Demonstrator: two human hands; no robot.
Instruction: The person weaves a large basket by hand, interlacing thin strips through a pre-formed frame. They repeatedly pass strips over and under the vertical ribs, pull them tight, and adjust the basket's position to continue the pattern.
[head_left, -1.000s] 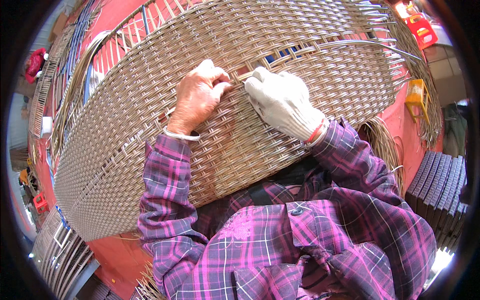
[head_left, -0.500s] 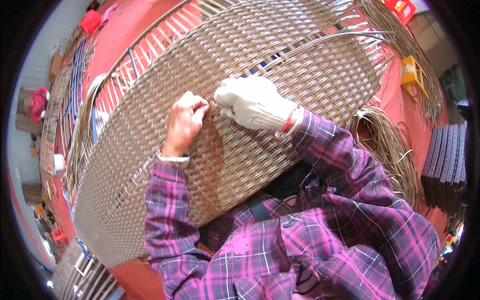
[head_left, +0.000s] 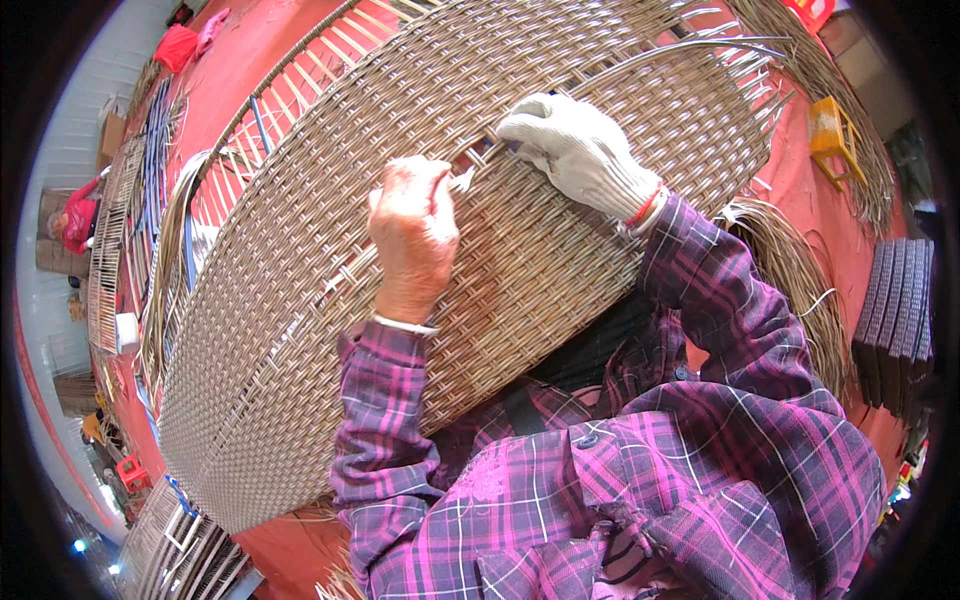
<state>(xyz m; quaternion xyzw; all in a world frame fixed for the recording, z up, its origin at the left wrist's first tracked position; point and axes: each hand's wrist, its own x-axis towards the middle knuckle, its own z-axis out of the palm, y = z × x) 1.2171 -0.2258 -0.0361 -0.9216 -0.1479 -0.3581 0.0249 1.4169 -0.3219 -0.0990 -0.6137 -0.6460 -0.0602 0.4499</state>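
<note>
Our left hand (head_left: pixel 413 230) curls closed over the woven panel (head_left: pixel 515 250); right of that grip, our gloved right hand (head_left: pixel 575 145), its hold we can't tell!

Room interior, curved by the lens. A red floor (head_left: pixel 265 42) spans the view; a pale wall (head_left: pixel 75 140) bounds it at far left. Furniture: a yellow stool (head_left: pixel 836 142) at right, a small red stool (head_left: pixel 132 473) at lower left, a second red stool (head_left: pixel 812 12) partly cut off at upper right. A brown cardboard box (head_left: pixel 110 137) stands near the wall; dark ribbed slabs (head_left: pixel 890 310) are stacked at right. Bright lights (head_left: pixel 80 546) appear at lower left.
</note>
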